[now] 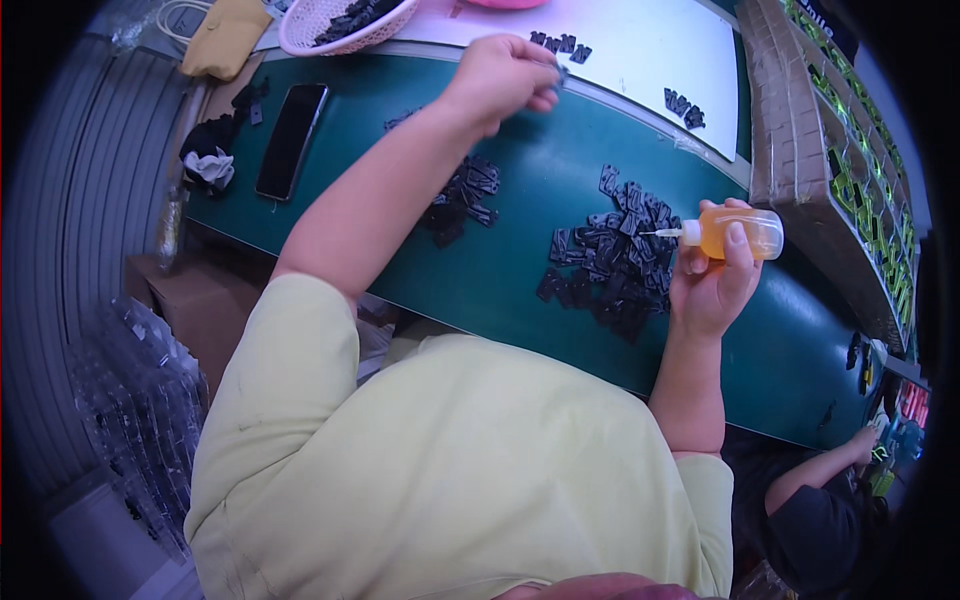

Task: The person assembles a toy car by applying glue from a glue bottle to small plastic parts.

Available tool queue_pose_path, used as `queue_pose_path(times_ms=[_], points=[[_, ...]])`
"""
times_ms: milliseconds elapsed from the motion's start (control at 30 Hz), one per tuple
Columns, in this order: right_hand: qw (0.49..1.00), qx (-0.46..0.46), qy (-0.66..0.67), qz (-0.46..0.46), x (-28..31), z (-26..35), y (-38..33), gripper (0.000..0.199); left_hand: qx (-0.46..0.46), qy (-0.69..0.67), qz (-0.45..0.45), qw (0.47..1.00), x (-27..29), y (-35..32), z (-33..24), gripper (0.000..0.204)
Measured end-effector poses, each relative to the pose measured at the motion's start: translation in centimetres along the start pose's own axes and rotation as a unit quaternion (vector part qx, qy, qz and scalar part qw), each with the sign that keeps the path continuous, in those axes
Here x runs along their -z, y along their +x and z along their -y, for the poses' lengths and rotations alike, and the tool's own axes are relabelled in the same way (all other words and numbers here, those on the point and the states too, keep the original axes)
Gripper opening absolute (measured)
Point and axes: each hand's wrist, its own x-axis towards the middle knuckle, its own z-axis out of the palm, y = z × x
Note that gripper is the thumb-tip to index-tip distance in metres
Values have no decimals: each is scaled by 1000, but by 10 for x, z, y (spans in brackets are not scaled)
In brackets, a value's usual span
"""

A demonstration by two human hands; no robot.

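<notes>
My right hand (715, 275) is wrapped round a small squeeze bottle (745, 233) of orange liquid with a thin needle tip. The bottle lies almost level, its needle pointing left over a heap of small black plastic parts (625, 245). My left hand (503, 82) reaches to the far side of the table with its fingers pinched. Between the fingertips shows the edge of a small dark part (562, 76), mostly hidden. Just beyond that hand, a short row of black parts (562, 45) lies on a white board (650, 60). Another smaller pile (470, 195) sits below my left forearm.
A pink basket (345, 42) of black parts stands at the far left, near a phone (291, 141) on the green table (400, 285). More black parts (684, 107) lie on the board. A cardboard divider box (810, 130) borders the right. Another person's arm (820, 470) appears lower right.
</notes>
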Motion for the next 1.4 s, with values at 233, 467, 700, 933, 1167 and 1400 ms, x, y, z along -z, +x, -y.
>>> queue_pose_path(times_ms=[233,467,700,933,1167,1400], points=[[1000,17,-23,-2,-3,3,2,30,7,176,-154,972,34,100,17,10],[1000,23,-5,-10,-1,6,8,27,-325,359,-113,868,1,59,10,20],[999,41,1,-6,3,8,11,26,-129,458,164,864,-63,-14,6,39],[999,52,10,9,13,11,7,19,-113,443,138,879,-68,-25,6,32],[999,3,46,-7,2,3,6,20,15,74,110,991,-54,-79,-9,15],[999,-11,32,3,-1,-7,9,19,110,-48,159,980,-53,-100,13,26]])
